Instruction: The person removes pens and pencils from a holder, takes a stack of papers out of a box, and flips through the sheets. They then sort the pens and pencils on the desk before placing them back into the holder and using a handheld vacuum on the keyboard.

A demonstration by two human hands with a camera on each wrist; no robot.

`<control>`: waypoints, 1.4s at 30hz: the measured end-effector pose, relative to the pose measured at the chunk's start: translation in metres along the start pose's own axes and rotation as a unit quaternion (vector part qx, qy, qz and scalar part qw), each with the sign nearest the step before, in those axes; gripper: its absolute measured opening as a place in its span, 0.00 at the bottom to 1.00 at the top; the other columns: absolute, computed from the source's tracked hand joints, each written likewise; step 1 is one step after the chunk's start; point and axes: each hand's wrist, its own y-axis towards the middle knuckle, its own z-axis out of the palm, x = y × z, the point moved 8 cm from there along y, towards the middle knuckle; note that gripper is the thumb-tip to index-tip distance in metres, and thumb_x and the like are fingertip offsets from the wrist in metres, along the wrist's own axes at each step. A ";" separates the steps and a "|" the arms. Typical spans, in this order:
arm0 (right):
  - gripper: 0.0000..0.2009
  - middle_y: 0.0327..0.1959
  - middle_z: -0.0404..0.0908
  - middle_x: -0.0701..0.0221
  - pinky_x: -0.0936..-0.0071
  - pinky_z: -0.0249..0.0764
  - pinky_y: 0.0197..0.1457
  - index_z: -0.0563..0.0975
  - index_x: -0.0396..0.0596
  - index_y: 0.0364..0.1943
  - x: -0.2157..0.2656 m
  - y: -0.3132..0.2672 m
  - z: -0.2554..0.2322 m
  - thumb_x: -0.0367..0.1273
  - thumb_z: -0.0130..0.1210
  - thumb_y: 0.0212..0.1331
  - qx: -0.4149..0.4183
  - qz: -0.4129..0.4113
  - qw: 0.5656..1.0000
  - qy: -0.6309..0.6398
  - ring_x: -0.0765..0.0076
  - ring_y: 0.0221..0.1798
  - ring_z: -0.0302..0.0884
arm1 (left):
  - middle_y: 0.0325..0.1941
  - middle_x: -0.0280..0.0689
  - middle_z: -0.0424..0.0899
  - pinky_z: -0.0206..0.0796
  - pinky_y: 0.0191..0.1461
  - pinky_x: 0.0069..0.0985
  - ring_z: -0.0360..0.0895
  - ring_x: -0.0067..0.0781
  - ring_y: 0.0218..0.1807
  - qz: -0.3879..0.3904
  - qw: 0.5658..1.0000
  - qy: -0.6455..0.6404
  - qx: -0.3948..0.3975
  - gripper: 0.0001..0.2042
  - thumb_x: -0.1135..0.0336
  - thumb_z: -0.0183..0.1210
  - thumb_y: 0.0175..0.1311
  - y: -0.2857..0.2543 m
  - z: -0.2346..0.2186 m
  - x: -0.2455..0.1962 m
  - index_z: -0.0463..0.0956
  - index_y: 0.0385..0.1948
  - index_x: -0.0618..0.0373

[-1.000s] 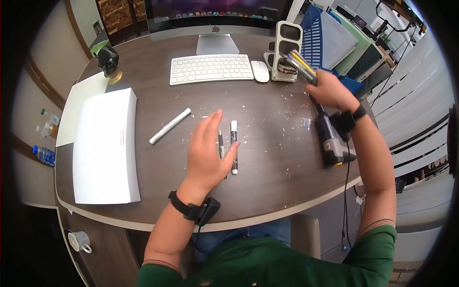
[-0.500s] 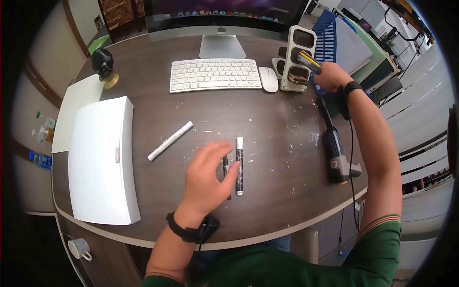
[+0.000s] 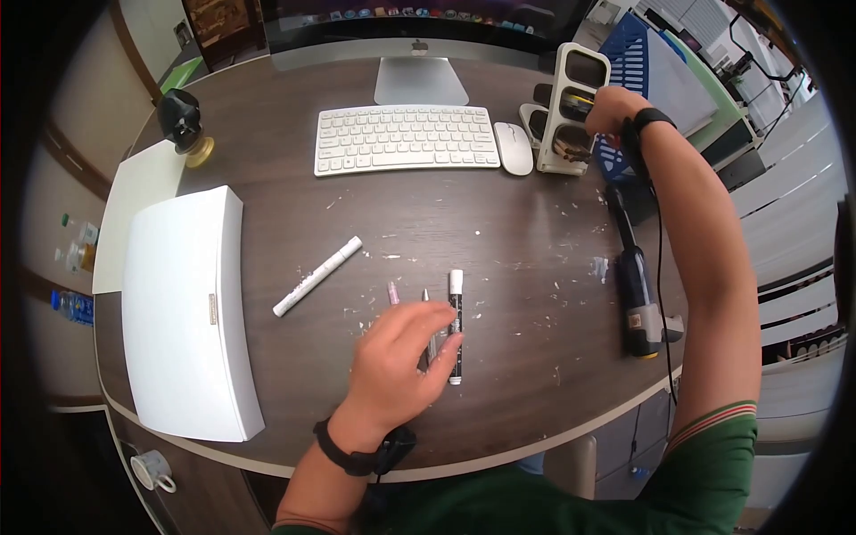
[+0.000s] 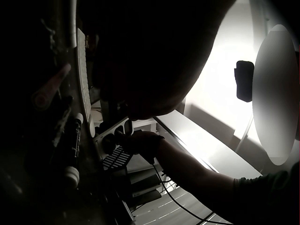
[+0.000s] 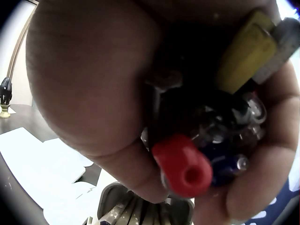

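Observation:
My right hand is at the white desk organizer, gripping a bundle of pens whose yellow part shows in its middle opening. In the right wrist view the fingers curl round the bundle, with a red end, a yellow piece and a blue end showing. My left hand, fingers loosely bent and thumb apart, is over a pink-tipped pen and a silver-tipped pen, partly hiding them. Beside its thumb lies a black marker with white ends. Whether it touches any pen, I cannot tell.
A white marker lies left of centre, near a white box. Behind are the keyboard, mouse and monitor. A dark handheld device lies at the right, with a cable beside the right arm.
My right hand has brought the pen bundle down to the organizer's middle opening. The left hand has shifted lower in the head view, which has itself moved, and the pink-tipped pen now shows.

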 end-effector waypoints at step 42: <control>0.26 0.57 0.81 0.60 0.58 0.79 0.59 0.77 0.54 0.64 -0.009 -0.039 0.020 0.25 0.60 0.59 -0.327 -0.259 0.906 0.065 0.48 0.56 0.81 | 0.40 0.40 0.88 0.77 0.43 0.30 0.86 0.39 0.39 0.031 0.998 0.005 0.052 0.10 0.77 0.71 0.54 0.000 0.011 -0.007 0.83 0.37 0.60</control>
